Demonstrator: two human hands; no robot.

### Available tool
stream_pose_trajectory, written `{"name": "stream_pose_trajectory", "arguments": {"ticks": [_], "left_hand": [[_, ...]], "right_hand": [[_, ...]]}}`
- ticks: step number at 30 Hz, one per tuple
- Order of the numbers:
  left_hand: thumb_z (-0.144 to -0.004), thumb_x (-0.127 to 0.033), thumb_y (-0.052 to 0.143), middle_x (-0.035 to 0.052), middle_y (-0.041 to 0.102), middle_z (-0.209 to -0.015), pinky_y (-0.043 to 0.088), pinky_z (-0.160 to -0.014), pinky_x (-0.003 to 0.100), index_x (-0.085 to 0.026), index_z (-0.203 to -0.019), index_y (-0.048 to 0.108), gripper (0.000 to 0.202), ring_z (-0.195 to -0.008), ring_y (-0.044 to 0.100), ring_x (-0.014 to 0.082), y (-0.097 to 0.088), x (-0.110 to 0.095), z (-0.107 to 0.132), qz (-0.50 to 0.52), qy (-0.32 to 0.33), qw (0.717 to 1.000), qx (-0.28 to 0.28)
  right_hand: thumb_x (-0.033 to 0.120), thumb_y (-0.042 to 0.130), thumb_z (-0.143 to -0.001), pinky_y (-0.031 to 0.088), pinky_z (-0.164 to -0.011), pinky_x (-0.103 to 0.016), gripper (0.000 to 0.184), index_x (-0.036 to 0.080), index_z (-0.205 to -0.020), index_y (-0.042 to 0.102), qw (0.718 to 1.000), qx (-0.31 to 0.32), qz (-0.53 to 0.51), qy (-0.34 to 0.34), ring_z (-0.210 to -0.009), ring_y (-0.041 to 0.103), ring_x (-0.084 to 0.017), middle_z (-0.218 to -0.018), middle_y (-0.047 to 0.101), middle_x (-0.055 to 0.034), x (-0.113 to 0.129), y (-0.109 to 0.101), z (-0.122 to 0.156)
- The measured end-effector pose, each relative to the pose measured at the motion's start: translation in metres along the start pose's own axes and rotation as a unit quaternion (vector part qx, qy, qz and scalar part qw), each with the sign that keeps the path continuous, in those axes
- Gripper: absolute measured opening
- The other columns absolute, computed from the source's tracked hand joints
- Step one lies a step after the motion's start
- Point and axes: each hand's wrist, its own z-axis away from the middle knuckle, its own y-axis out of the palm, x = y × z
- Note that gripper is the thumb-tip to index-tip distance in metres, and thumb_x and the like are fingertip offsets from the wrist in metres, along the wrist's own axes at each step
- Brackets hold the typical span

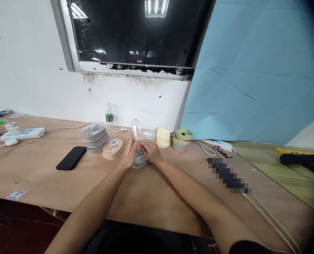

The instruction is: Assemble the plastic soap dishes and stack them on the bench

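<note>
In the head view, the person's left hand (130, 154) was at the centre of the frame, its fingers closed on a clear lid (136, 129) that stood nearly upright. The right hand (149, 151) met it there, fingers bent at the lid's lower end; whether they gripped it or only touched it, one could not tell. A grey box (141, 164) sat on the tabletop (146, 197) just below the hands, partly hidden by them.

Left of centre stood a pink box (113, 148) and, just beside it, a stack of grey boxes (95, 138) with clear covers; a black phone (71, 158) lay nearer the left edge. Right of centre stood a pile of yellow boxes (162, 138) and some stacked bowls (181, 141), green on top. A bottle (108, 113) stood behind the pink box, near the wall (40, 91).
</note>
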Motion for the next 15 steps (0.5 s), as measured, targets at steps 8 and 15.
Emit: {"name": "stream_pose_trajectory", "arguments": {"ticks": [8,15], "left_hand": [[-0.084,-0.060,0.048,0.0144,0.048,-0.137,0.030,-0.104,0.053,-0.021,-0.126,0.053,0.057,-0.128,0.041,0.0329,0.000,0.009,0.008,-0.293,0.039,0.951,0.086],[-0.076,-0.072,0.047,0.0165,0.050,-0.131,0.033,-0.099,0.055,-0.022,-0.120,0.056,0.067,-0.121,0.045,0.0367,0.001,0.010,0.011,-0.340,-0.001,0.931,0.137]], "right_hand": [[0.025,0.041,-0.094,0.042,-0.076,-0.031,0.030,0.023,-0.109,0.067,0.948,0.132,0.240,0.164,-0.092,0.056,-0.023,-0.098,0.063,-0.0112,-0.071,-0.005,-0.046],[0.019,0.044,-0.090,0.041,-0.081,-0.034,0.028,0.020,-0.097,0.071,0.928,0.207,0.251,0.181,-0.088,0.060,-0.023,-0.094,0.066,-0.0128,-0.090,0.001,-0.042]]}}
